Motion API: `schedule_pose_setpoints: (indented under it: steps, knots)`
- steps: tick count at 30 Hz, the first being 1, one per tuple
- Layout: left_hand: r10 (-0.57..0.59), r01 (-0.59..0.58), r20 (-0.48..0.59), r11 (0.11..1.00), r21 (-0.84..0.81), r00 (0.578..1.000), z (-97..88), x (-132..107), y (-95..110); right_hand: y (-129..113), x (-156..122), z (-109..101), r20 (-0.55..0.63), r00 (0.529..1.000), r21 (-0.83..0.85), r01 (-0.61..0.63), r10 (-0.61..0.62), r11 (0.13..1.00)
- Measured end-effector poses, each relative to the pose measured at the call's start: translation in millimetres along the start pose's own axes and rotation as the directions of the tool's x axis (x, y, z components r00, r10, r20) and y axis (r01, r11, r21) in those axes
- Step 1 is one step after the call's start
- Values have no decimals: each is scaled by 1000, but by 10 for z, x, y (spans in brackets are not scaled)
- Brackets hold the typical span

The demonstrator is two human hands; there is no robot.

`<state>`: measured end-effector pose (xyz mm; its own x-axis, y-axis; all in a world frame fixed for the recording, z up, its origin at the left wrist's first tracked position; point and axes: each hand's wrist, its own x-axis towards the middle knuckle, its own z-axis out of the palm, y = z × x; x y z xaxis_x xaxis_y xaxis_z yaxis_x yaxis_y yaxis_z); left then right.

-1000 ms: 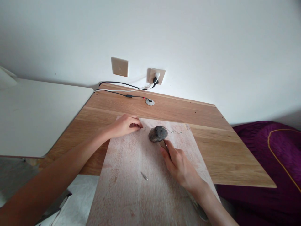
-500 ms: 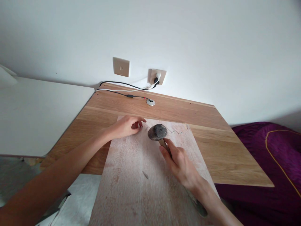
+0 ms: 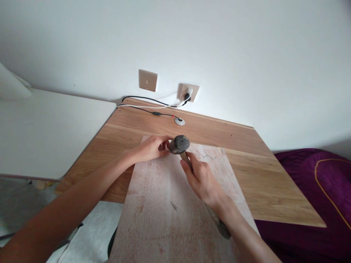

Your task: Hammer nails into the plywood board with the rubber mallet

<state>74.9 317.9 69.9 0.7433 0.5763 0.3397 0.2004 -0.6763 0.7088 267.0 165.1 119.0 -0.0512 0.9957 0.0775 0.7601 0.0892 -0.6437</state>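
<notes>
Two bare hands are working over one pale, reddish-flecked board point(image 3: 148, 219). The right hand point(image 3: 204, 179) is clamping its fingers around the wooden handle of one rubber mallet point(image 3: 179, 144), whose single black head is hanging above the far part of the board, while the dark butt of the handle is showing below the wrist. The left hand point(image 3: 150, 148) is resting near the board's far left corner with its fingers curling; the mallet head is covering the fingertips, so I cannot tell whether they are pinching anything or standing apart. Three nails point(image 3: 205, 156) are sticking up in a row to the right of the mallet head, near the far edge. Nearer the person, a small cluster of loose nails point(image 3: 174, 207) is lying on the board, too small for counting. The board is lying across one wooden desktop point(image 3: 274, 182), its near part reaching past the desktop's front edge. Behind, two wall plates point(image 3: 148, 80) are showing on one white wall point(image 3: 233, 54), the right one holding two plugs point(image 3: 189, 91), one white and one black. One round cable grommet point(image 3: 178, 123) is sitting in the desktop, and one purple cloth point(image 3: 296, 175) is spreading at the right
</notes>
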Motion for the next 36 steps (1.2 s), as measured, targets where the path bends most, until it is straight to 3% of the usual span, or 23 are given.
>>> schedule_pose_setpoints:
  steps: [7, 11, 16, 20, 25, 30, 36]
  knots:
    - [-27, 27, -5, 999, -17, 1000, 10, -5, -7, -26, -22, 22, -51, 999, 19, 8, -7, 1000]
    - [-27, 27, -9, 999, -25, 1000, 13, -8, -15, -46, -37, 18, 4, 1000, -10, -2, 2, 1000]
    - [-28, 27, -11, 999, -33, 1000, 14, -8, -23, -73, -55, 8, -78, 997, -3, 23, -23, 1000]
    - [-36, 35, -26, 999, -24, 999, 16, -6, -23, -71, -33, 14, 13, 1000, -75, -6, 7, 997]
    - [-24, 24, -14, 999, -24, 1000, 15, -9, -40, -73, -39, 14, -43, 999, -33, 23, -24, 999]
    - [-16, 15, -28, 999, -31, 999, 22, -6, -63, -98, -45, 13, 44, 999, -68, -7, 10, 998]
    - [0, 0, -28, 1000, -8, 1000, 23, -1, -72, -111, -37, -13, 36, 999, -42, 30, -29, 999]
